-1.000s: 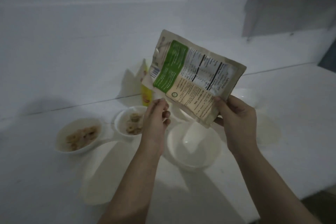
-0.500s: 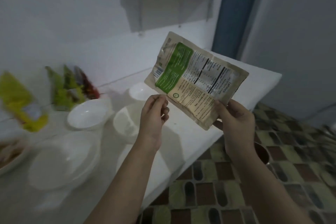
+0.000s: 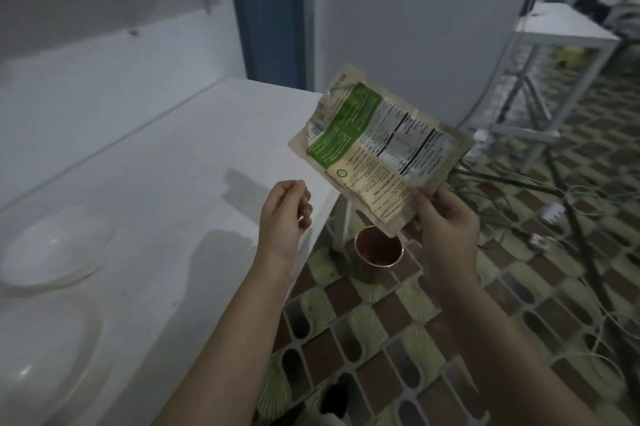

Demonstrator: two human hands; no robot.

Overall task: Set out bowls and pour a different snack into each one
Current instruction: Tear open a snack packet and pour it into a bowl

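Head view is showing the right hand (image 3: pixel 446 221) pinching the pouch (image 3: pixel 379 152) by its lower corner, thumb on the printed back, holding it up in the air out past the end of the surface (image 3: pixel 166 166). The left hand (image 3: pixel 285 214) is hanging just beside the pouch, not touching it, fingers loosely curled with thumb and fingertips drawn together; whether a torn scrap is sitting between them I cannot tell.

Directly below the pouch a small bin (image 3: pixel 378 251) is standing on the tiled floor, so this is looking like the moment for dropping any torn strip. The pouch is tilted with its crumpled top edge pointing up and left (seemingly the opened end, though the blur is hiding the mouth).

Two bowls (image 3: pixel 52 245) are sitting at the left edge of the picture, well apart from the pouch, and both are reading as empty.

To do this well: keeping the mouth uppermost while carrying the pouch across, so nothing is spilling onto the floor; bringing the left hand onto the pouch's other side for support; lowering the mouth close over one empty bowl before tipping, and tipping slowly.
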